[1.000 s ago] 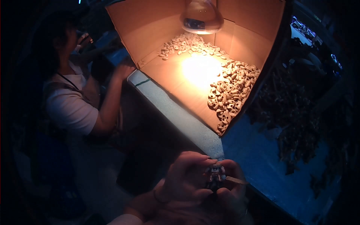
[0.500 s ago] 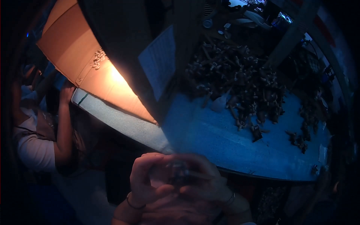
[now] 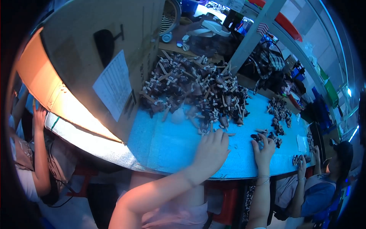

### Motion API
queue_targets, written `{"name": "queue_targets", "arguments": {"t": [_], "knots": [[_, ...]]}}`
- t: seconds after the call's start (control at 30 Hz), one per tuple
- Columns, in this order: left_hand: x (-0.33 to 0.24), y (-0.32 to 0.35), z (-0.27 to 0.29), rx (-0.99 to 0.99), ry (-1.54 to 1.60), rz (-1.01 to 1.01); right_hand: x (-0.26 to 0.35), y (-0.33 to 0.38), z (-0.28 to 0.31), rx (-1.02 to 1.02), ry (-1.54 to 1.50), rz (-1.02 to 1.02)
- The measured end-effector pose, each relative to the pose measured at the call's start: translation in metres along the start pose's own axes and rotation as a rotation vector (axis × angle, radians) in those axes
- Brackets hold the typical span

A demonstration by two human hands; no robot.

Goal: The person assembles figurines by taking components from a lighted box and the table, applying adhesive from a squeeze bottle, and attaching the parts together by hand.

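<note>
My left hand reaches over the blue tabletop to the near edge of a large heap of small brown and white figures. Its fingers curl downward, and what they hold, if anything, is hidden under the hand. To its right, my right hand is at a small group of similar figures, thumb and fingers apart. Those fingertips partly cover the figures, so contact is hard to judge. Another batch of figures lies farther back on the right.
A cardboard panel with a paper sheet stands at the left, beside a brightly lit cardboard box. A co-worker handles figures at the right; another person's hand rests at the left. A metal post rises behind the heap.
My hands were together before my body around a small blurred object. They have separated and moved forward and right over the table. The view has brightened and shifted right.
</note>
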State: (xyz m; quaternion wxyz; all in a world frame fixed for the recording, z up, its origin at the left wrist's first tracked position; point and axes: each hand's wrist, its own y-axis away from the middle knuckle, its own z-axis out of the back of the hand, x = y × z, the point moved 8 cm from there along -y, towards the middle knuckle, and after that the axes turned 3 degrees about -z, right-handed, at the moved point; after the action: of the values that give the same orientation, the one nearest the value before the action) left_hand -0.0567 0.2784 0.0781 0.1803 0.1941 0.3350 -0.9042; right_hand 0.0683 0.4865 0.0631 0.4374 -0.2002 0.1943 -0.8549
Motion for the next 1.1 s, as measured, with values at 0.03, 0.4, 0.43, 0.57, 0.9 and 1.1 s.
{"name": "queue_targets", "arguments": {"t": [0.03,0.4,0.43,0.57,0.9,1.1], "knots": [[0.002,-0.009,-0.01,0.003,-0.16,0.022,-0.011,-0.004,0.0,-0.016,0.114,-0.059],[0.027,0.072,0.053,-0.028,-0.261,-0.038,0.195,-0.019,-0.007,0.249,-0.677,0.364],[0.039,0.08,0.063,-0.005,-0.195,0.042,0.21,-0.024,-0.017,0.244,-0.694,0.358],[0.075,0.116,0.106,-0.256,0.343,0.399,0.25,-0.034,-0.049,0.258,-0.629,0.39],[0.094,0.16,0.125,-0.568,1.067,0.624,0.267,-0.005,-0.048,0.504,-1.334,0.207],[0.087,0.149,0.156,-0.633,0.742,0.367,0.226,0.02,0.008,0.468,-1.317,0.015]]}}
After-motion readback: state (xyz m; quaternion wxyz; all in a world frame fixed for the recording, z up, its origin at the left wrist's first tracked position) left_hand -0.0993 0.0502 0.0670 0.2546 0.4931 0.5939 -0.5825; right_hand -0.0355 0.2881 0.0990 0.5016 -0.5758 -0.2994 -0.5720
